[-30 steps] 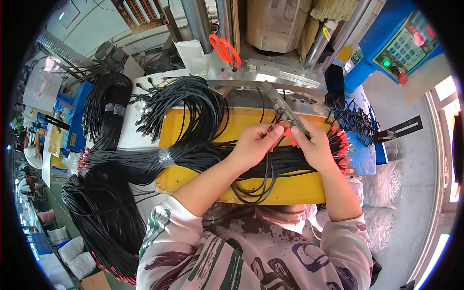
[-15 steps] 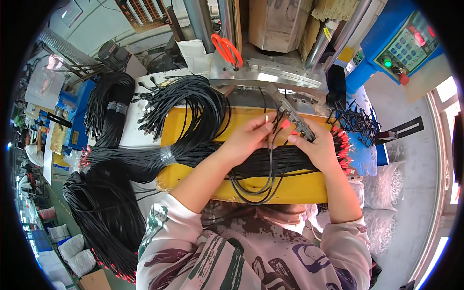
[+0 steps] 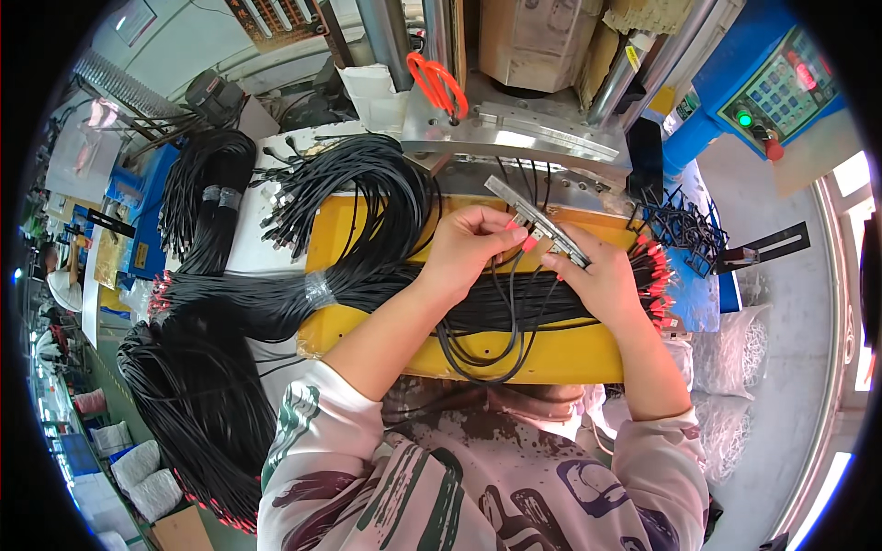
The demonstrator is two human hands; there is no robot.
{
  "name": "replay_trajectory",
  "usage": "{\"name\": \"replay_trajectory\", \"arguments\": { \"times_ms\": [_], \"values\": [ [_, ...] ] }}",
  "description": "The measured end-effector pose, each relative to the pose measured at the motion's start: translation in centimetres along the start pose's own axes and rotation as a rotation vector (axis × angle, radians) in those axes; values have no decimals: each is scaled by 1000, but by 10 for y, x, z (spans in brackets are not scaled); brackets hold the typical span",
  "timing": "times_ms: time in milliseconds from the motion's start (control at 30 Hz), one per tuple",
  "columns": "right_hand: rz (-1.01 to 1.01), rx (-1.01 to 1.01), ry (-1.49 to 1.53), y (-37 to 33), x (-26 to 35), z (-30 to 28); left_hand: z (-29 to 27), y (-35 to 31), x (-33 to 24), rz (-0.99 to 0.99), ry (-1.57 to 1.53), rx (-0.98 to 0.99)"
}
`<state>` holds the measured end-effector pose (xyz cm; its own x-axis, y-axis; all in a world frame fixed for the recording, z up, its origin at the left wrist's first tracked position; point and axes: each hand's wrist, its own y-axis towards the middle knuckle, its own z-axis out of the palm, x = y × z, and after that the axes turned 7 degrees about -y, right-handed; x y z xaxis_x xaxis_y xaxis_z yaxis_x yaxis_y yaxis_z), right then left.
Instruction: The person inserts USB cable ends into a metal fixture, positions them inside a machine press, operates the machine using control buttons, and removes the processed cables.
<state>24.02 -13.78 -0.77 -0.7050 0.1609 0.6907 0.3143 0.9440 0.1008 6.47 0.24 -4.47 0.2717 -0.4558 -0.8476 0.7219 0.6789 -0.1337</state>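
My right hand (image 3: 599, 275) grips the lower end of a long metal mold bar (image 3: 533, 219), which slants up to the left over the yellow board. Against the bar's left side, my left hand (image 3: 473, 246) pinches a cable end with a red tip (image 3: 530, 242). More red shows between my fingers and the bar. Black cables (image 3: 516, 321) loop down from the bar across the board. Under my hands lies a thick bundle of black cables (image 3: 404, 292), its red-tipped ends (image 3: 652, 275) fanned out on the right.
The yellow board (image 3: 570, 363) lies before a press with a metal plate (image 3: 514, 138) and an orange-red coil (image 3: 436, 83). More black cable bundles (image 3: 197, 386) fill the left. Black scrap pieces (image 3: 684, 230) are heaped on the right, below a blue control panel (image 3: 772, 92).
The metal bar has turned, and its broad side shows differently. My left hand has moved from beside the bar right up to it with the cable end.
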Motion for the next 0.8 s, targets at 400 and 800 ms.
{"name": "replay_trajectory", "arguments": {
  "times_ms": [400, 800],
  "values": [
    [105, 83, -7, -15, 5, -14, 2, 2, -3, -42, -141, -72],
    [-17, 57, -169, 21, -38, -2, 11, 94, -11, -287, -176, -56]
  ]
}}
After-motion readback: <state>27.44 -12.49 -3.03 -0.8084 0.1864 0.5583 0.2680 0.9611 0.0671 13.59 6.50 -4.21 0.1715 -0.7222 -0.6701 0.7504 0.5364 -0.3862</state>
